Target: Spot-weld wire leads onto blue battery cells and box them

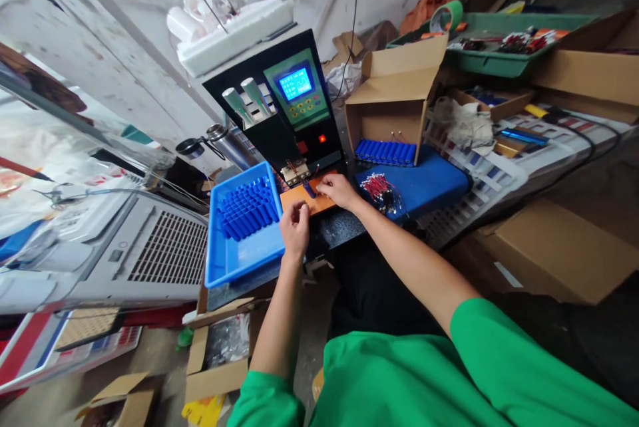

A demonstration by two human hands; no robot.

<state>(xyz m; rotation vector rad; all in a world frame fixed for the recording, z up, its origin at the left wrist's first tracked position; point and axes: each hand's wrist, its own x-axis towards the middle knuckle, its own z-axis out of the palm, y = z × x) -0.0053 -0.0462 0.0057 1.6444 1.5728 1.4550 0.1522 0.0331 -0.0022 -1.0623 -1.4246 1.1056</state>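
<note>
A black machine (294, 91) with a lit blue screen stands on the dark bench. At its foot, on an orange board (322, 203), lies a blue cylindrical cell (310, 189) between my hands, under the machine's small electrode head (295, 173). My left hand (295, 224) is closed at the board's left front edge, its fingertips together; what they pinch, if anything, is too small to name. My right hand (339, 191) is closed just right of the cell, fingertips pinched on something too small to make out.
Left of the board, a light blue tray (244, 259) holds several blue cells. To the right are a bundle of red and black wires (382, 193) and an open cardboard box (387, 91) with blue cells. A steel flask (230, 146) stands behind the tray.
</note>
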